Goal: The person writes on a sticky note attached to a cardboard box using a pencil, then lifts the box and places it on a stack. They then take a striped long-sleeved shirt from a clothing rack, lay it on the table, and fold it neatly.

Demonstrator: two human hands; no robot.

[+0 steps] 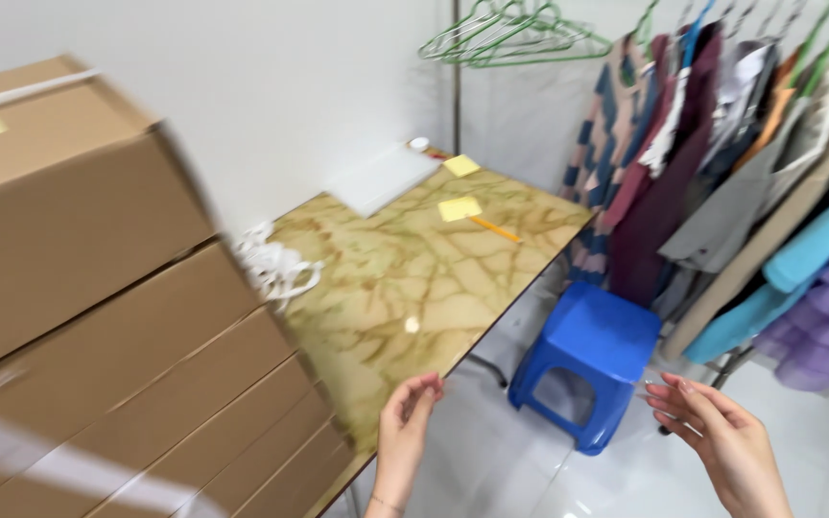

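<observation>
- Both our hands hang empty and apart, fingers loose: left hand (405,432) just beside the marble-patterned table (405,278) edge, right hand (726,441) near the blue plastic stool (592,350).
- We judge the stool light, rigid, smooth; grip its seat rim.
- Stacked cardboard boxes (98,317) crowd the left; hanging garments (741,182) stand beyond.

marble-look table (414,278) w/ boxes (98,317), white board (383,177), notes (460,208)
</observation>
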